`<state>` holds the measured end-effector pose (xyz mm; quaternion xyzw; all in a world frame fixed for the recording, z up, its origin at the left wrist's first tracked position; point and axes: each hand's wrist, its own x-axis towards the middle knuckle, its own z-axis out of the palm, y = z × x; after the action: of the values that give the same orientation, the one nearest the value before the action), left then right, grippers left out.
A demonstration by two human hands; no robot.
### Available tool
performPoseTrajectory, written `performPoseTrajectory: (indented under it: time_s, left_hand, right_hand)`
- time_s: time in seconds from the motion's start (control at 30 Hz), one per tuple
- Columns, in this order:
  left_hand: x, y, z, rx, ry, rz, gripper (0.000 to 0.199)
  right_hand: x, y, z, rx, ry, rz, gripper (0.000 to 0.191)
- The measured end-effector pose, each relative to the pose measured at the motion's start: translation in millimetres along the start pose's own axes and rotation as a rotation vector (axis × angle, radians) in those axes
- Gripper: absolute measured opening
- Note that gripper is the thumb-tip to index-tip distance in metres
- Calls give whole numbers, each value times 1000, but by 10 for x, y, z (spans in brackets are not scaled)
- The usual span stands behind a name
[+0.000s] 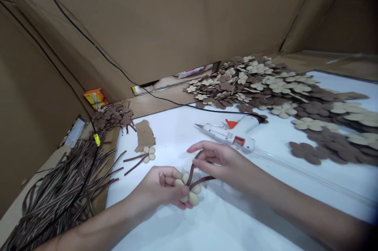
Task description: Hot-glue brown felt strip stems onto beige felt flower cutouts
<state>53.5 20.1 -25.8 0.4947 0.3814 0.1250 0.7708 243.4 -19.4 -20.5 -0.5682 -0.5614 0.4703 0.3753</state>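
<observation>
My left hand (pixel 162 188) grips a cream flower (pixel 193 199) with rounded petals, thumb on top and fingers beneath. Two ends of dark brown ribbon with pale stitching (pixel 203 181) rise from the flower's middle in a V. One of them runs up to the thumb and fingers of my right hand (pixel 214 158), which hold it; the index finger stretches out to the left. A similar cream flower with two ribbon tails (pixel 149 154) lies on the white board beyond my left hand. Just past my right hand rests a white glue gun (pixel 227 132), its nozzle pointing left.
Brown and cream flower cut-outs (pixel 260 82) are heaped at the back right. Many ribbon strips (pixel 67 184) lie at the left, near small brown flowers (pixel 113 117) and an orange box (pixel 95 97). A cardboard scrap (pixel 145 136) sits on the board. A black cord (pixel 177 103) crosses behind.
</observation>
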Motion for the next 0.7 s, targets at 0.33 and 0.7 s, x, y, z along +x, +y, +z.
performPoseTrajectory:
  time_s: [0.33,0.7]
  left_hand:
    - [30,-60,-29,-25,16,42,30]
    - [10,-91,-5,-24,15,129,27]
  right_hand:
    - [-183,-58,109,-596,72,-365,15]
    - [-119,-31,126,-368,80,-346,7]
